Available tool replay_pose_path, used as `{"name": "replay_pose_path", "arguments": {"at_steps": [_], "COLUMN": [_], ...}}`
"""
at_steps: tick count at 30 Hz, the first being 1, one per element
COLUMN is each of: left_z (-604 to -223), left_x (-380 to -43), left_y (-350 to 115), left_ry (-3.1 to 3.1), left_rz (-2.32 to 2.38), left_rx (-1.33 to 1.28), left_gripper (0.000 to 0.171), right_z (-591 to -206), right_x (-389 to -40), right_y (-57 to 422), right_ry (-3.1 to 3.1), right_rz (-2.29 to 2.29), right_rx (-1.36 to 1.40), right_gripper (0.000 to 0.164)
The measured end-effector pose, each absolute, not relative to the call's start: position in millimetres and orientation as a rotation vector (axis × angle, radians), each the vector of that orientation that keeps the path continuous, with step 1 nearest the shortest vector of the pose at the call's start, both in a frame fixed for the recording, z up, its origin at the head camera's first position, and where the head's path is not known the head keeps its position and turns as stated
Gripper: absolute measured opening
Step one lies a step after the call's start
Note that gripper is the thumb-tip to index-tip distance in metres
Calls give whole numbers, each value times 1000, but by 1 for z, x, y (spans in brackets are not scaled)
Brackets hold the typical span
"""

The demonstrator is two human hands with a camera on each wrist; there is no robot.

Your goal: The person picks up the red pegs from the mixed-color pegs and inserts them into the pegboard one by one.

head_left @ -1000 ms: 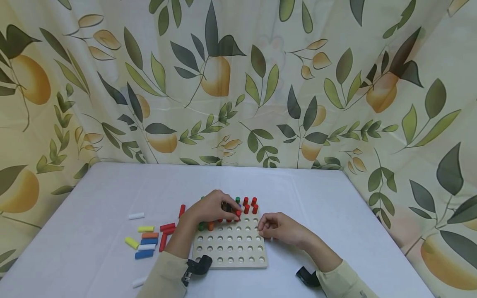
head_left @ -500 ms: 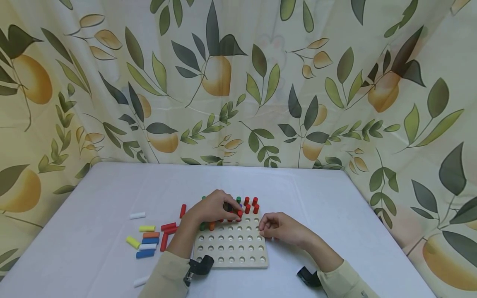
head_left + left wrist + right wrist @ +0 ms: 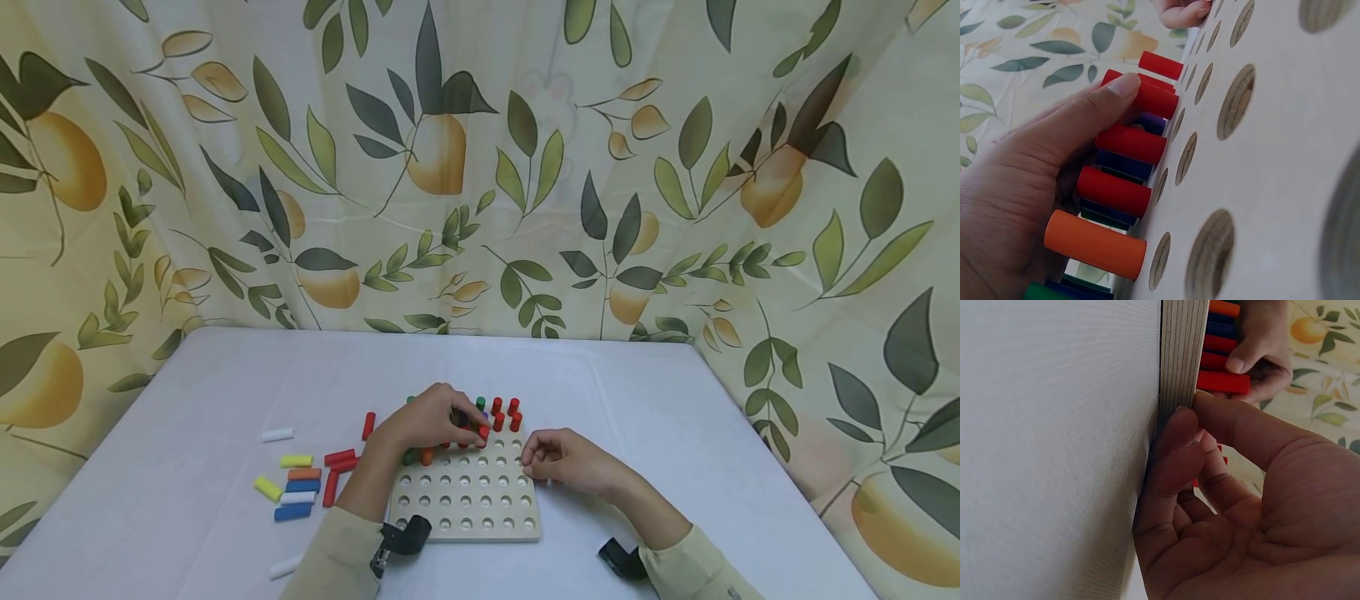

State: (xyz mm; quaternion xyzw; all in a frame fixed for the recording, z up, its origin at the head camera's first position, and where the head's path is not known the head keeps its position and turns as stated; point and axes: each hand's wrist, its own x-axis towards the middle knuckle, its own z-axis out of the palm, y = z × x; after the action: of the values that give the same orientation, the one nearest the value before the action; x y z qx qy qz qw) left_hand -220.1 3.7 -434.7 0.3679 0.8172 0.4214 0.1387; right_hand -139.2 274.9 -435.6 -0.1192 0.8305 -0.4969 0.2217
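A pale wooden pegboard lies on the table, with rows of round holes showing in its near part. My left hand reaches over its far rows and pinches a red peg, which stands upright at the board; whether it is fully seated I cannot tell. In the left wrist view, the thumb presses on this peg, beside more red pegs and an orange peg. At the board's right edge, my right hand grips with thumb and curled fingers. My left hand hides part of the far rows.
Left of the board lie loose pegs: several red pegs, yellow pegs, blue pegs, white pegs and an orange peg. Upright red pegs stand at the far right corner. A patterned curtain hangs behind the table.
Both hands keep their places, the left at the red peg and the right at the board's edge. Only the head view has shifted very slightly.
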Motion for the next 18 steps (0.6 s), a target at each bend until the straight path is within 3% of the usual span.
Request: {"name": "replay_pose_path", "arguments": {"at_steps": [18], "left_z": [-434], "left_x": [-219], "left_y": [4], "left_ry": [2371], "left_rz": [1189], "left_rx": [1077], "left_gripper": [16], "right_z": [-435], "right_x": [-139], "right_y": [275], "right_ry": [2290], "right_rz": [-1365], "right_rx": [-319], "right_gripper": [6]}}
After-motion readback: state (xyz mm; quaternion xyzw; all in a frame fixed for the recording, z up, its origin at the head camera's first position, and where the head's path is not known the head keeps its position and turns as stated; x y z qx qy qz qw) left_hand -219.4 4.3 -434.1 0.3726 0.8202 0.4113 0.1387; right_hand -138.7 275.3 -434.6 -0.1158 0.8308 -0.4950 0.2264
